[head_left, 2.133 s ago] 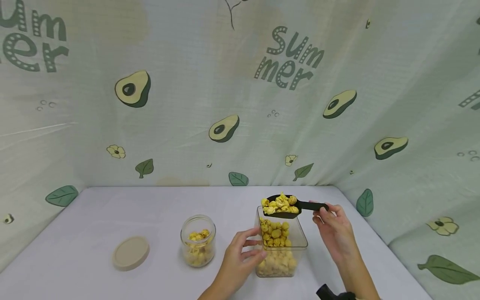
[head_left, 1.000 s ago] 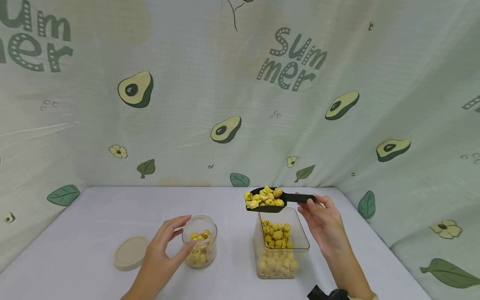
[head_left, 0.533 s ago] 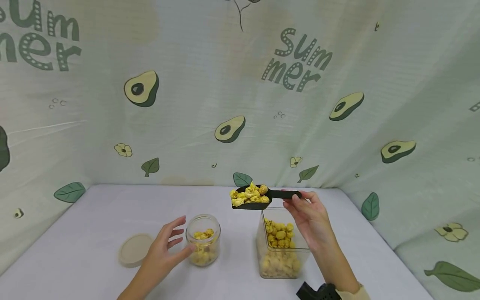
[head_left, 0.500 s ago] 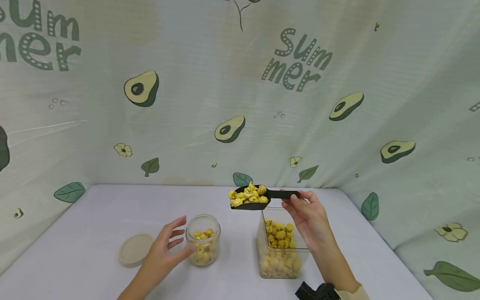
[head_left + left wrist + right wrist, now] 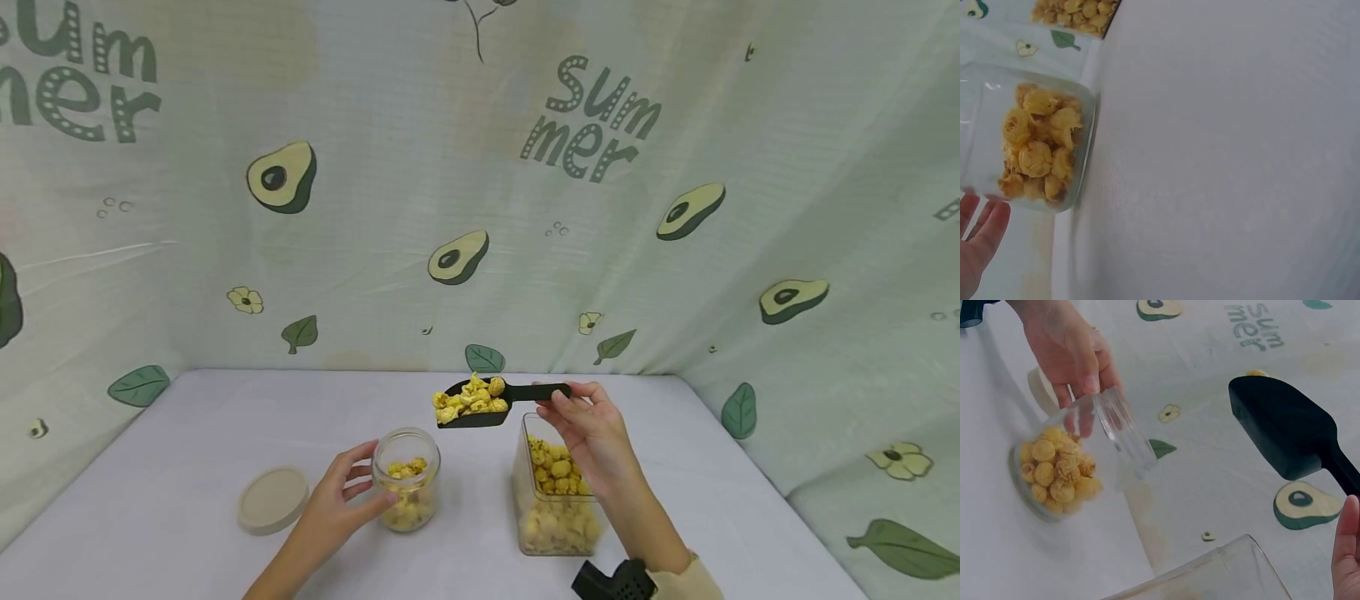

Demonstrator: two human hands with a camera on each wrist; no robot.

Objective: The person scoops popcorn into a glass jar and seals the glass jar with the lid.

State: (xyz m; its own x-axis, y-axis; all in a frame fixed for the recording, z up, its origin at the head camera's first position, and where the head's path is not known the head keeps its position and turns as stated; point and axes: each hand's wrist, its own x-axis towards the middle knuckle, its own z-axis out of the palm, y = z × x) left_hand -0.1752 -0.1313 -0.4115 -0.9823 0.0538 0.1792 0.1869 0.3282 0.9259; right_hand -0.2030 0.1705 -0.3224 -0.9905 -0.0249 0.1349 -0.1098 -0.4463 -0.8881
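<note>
A beige lid (image 5: 273, 500) lies at the left on the white tabletop (image 5: 187, 433). Just right of it the left hand (image 5: 337, 500) curls its fingers round the side of a small glass jar (image 5: 406, 479) partly filled with yellow puffs. Above and to the right, a black scoop (image 5: 480, 404) heaped with puffs is pinched by its handle in the right hand (image 5: 588, 433), over a clear square container (image 5: 555, 508).
</note>
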